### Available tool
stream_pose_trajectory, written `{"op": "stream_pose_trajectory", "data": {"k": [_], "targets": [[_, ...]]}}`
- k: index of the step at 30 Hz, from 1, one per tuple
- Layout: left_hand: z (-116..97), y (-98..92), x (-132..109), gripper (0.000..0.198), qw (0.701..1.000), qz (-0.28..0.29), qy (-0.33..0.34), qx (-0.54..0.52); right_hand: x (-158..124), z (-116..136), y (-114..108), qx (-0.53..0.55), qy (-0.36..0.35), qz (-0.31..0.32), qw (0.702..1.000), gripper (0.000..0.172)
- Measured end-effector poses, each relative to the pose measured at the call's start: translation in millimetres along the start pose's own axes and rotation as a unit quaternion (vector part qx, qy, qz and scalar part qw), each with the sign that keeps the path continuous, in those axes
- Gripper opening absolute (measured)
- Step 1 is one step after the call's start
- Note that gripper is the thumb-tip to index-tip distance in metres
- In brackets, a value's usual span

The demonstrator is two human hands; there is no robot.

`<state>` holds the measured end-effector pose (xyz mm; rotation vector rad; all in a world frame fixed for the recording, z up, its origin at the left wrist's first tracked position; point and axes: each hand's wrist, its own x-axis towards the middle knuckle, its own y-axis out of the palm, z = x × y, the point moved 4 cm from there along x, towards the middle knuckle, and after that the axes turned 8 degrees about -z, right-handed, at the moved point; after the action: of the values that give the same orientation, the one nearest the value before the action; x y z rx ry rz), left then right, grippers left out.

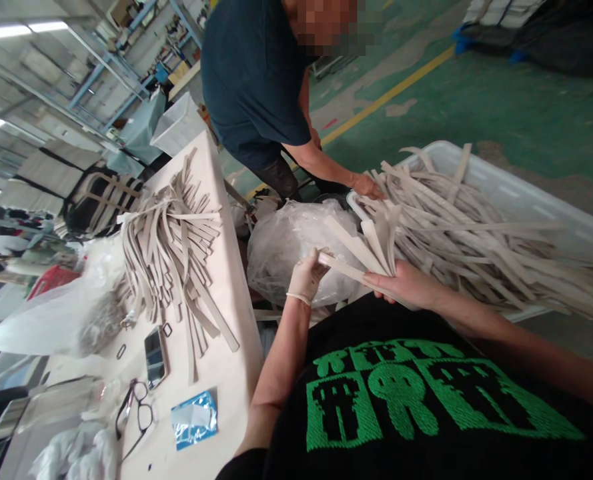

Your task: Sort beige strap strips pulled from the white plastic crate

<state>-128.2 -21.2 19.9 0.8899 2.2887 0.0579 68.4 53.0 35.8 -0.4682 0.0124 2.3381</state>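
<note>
My left hand, in a thin whitish glove, is closed with its fingertips pinching the end of a beige strap. That strap runs across to my right hand, which is bare and wrapped round a small bunch of similar flat straps. The bunch fans upward out of my right hand. Just past it, a white plastic bin holds a large tangled heap of straps. Below and beyond my left hand sits a clear plastic bag.
On the left, a cream table carries a pile of straps, a phone, eyeglasses and a blue packet. Across from me a co-worker in a dark shirt leans over, one hand at the bin's heap.
</note>
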Motion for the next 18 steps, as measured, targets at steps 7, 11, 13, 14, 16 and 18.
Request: {"op": "stream_pose_trajectory", "data": {"k": [7, 11, 13, 14, 16, 18], "targets": [[24.8, 17.5, -5.0, 0.059, 0.999, 0.047, 0.008, -0.019, 21.2, 2.3, 17.4, 0.009, -0.031, 0.003, 0.999, 0.040], [10.0, 2.7, -1.3, 0.049, 0.999, -0.024, 0.036, -0.029, 11.1, 2.8, 14.0, -0.036, -0.043, 0.066, 0.996, 0.036], [8.3, 3.8, -3.1, 0.045, 0.998, -0.018, 0.052, -0.016, 6.7, 4.6, 12.6, -0.046, -0.047, 0.056, 0.996, 0.034], [10.6, 8.7, -5.1, 0.044, 0.998, 0.010, 0.056, 0.001, 6.5, 6.5, 12.8, -0.046, -0.051, 0.042, 0.997, 0.033], [17.8, 21.4, -11.0, 0.042, 0.994, 0.078, 0.063, 0.050, 9.4, 10.5, 14.2, -0.034, -0.055, 0.013, 0.998, 0.032], [19.8, 28.4, -15.4, 0.042, 0.987, 0.106, 0.079, 0.089, 13.4, 12.7, 14.6, -0.004, -0.057, -0.006, 0.998, 0.030]]}}
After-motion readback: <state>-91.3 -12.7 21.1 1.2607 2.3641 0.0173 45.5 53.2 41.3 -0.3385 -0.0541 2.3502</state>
